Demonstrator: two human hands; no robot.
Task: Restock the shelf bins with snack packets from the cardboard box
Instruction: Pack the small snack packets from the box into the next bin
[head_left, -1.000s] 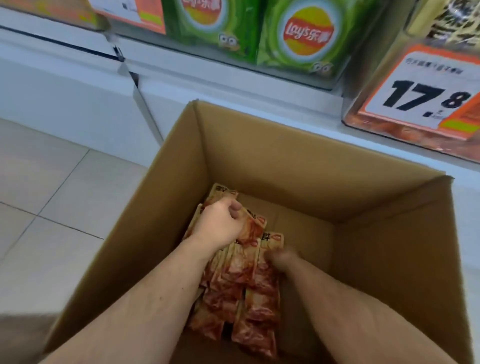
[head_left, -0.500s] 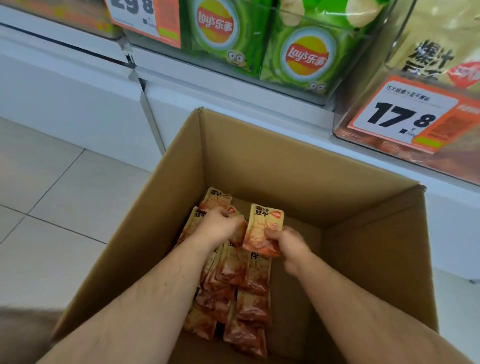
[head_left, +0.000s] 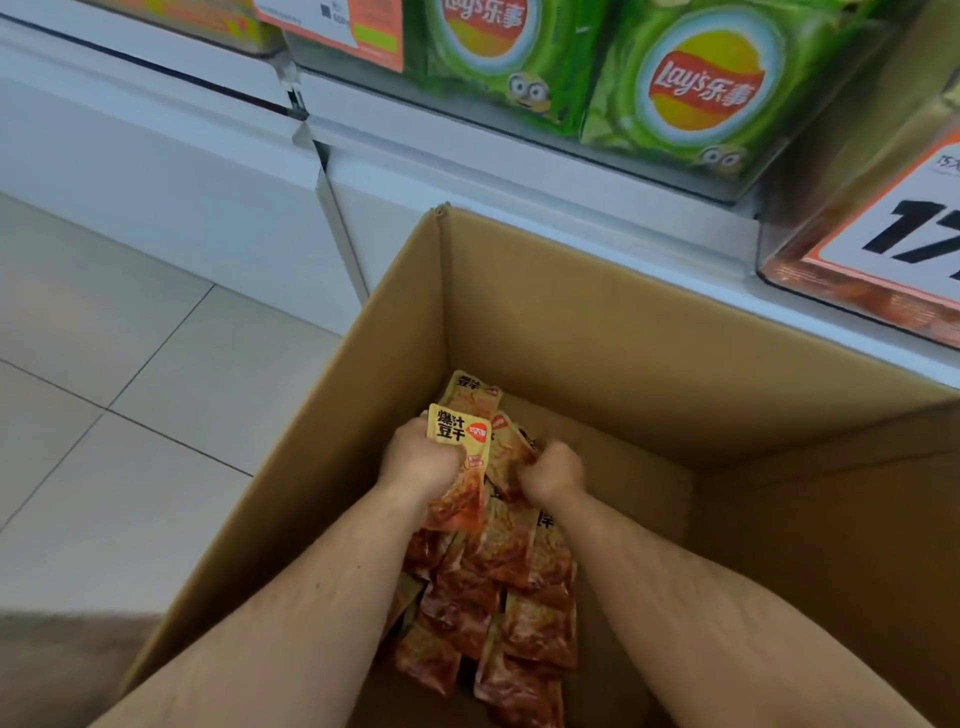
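1. Snack packets (head_left: 498, 582) lie heaped on the floor of the cardboard box (head_left: 571, 332), bunched toward its left wall, red and orange with yellow tops.
2. Left hand (head_left: 423, 460) is down in the box, fingers curled tight round a yellow-topped packet (head_left: 460, 441) that stands up above the heap.
3. Right hand (head_left: 553, 473) sits just beside it, fingers curled into the pile and pinching packets there.
4. Step in hand, by my reading: gathering a handful, nothing yet carried up to the shelf.
5. Next move calls for lifting both handfuls clear of the tall box walls and over to the clear shelf bin (head_left: 852, 291) with the orange price tag (head_left: 904, 234), up on the right.
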